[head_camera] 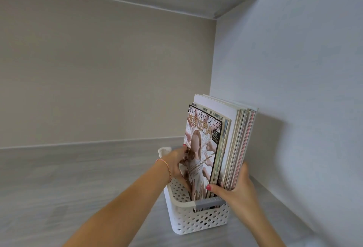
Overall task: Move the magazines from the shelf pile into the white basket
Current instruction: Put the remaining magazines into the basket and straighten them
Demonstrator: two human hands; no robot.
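A: Pale grey wood-grain shelf (59,178), beige back panel, a bluish-white side wall on the right and another board overhead. Down in the right corner sits the white basket (198,221), perforated all over, with a grey handle strip (209,202) on its near rim.

B: And the magazines?

A: The magazines (222,144) stand upright in the basket as one thick bundle, leaning a little to the right, close to the side wall. The front one has a glossy cover (202,148) with black Chinese lettering across the top and a figure in a pale dress.

B: What are the hands doing?

A: The left hand (177,163) is pressed against the left edge of that front cover, fingers curled around it and reaching down inside the basket; a thin red-and-white cord (164,165) circles the wrist. The right hand (234,187) grasps the bundle low on its right side, thumb across the front, fingers behind the spines. Nails are painted red.

B: Do the magazines reach the basket floor?

A: Probably, but their lower edges are hidden behind the rim and the hands, so I cannot say for sure.
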